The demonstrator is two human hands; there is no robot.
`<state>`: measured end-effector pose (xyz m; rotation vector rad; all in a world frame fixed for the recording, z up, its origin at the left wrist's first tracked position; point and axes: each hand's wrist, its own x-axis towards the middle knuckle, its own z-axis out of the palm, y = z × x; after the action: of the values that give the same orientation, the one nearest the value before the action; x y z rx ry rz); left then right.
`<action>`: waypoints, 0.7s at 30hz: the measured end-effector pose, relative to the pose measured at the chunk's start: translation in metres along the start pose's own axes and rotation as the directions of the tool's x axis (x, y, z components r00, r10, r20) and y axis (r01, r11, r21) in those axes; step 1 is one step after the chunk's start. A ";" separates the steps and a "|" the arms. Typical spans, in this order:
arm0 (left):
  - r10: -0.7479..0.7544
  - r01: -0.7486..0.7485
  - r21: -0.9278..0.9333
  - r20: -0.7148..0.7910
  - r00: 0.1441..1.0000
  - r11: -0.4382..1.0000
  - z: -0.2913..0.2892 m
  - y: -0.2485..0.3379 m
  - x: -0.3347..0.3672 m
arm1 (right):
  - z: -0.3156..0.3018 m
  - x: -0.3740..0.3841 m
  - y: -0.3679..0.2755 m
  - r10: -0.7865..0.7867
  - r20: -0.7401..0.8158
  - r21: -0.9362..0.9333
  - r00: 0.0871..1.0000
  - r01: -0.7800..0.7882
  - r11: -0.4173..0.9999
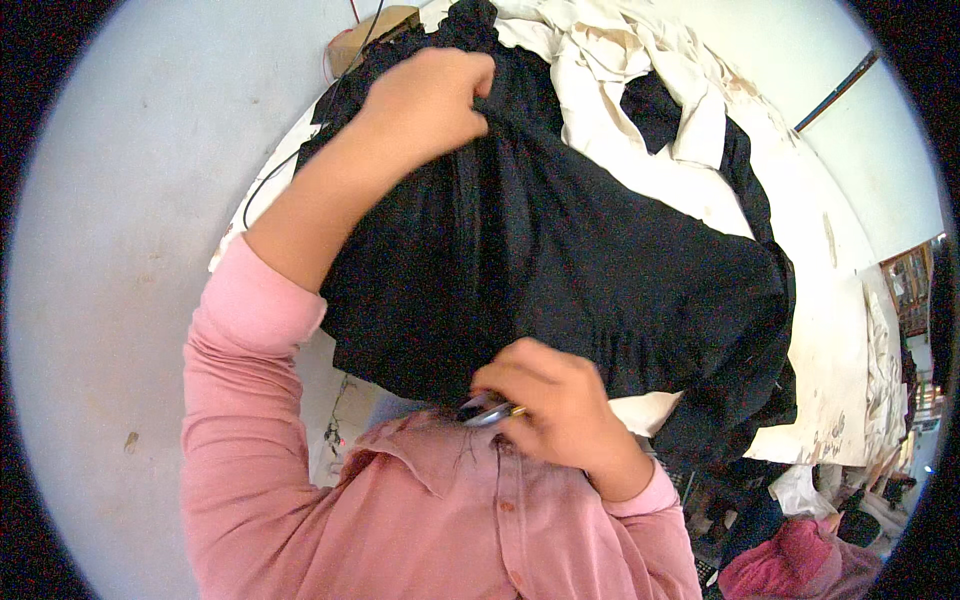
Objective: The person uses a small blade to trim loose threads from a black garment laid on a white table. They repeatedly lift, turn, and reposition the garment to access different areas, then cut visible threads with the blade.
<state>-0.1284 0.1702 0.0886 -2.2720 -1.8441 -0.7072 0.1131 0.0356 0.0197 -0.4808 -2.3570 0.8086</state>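
Note:
A black garment (620, 270) lies spread in front of me, with gathered or ruffled cloth at its far end and folds running along it. My left hand (430, 100) reaches over its far left part, the fingers curled closed on the black cloth; the fingertips are partly hidden. Close to my chest, at the garment's near edge, my right hand (555, 400) is closed around a small silver metal tool (492, 414) that looks like thread snips. Its tip points left, and the rest of it is hidden in my palm.
The pale table (810, 330) bears cream cloth pieces (600, 70) at the far side. A cardboard box (370, 40) stands at the far left, near a thin black cable (250, 205). A plain wall (130, 250) rises on the left. Pink cloth (785, 560) shows at lower right.

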 end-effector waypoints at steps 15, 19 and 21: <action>0.420 -0.171 -0.612 0.290 0.860 0.773 -0.015 -0.006 -0.008 | -0.002 -0.024 0.019 0.137 -0.182 -0.340 0.974 -0.193 0.920; 0.666 -0.565 -0.410 0.159 0.729 0.716 0.003 0.010 -0.007 | -0.002 -0.021 0.016 0.084 -0.164 -0.327 0.983 -0.134 0.935; 0.486 -0.442 -0.203 0.326 0.811 0.874 0.005 0.011 0.006 | -0.003 -0.028 0.016 0.108 -0.109 -0.293 0.988 -0.136 0.947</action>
<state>-0.1161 0.1747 0.0885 -2.9389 -1.2735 -0.3288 0.1391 0.0351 -0.0006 -0.7801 -2.3906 0.4691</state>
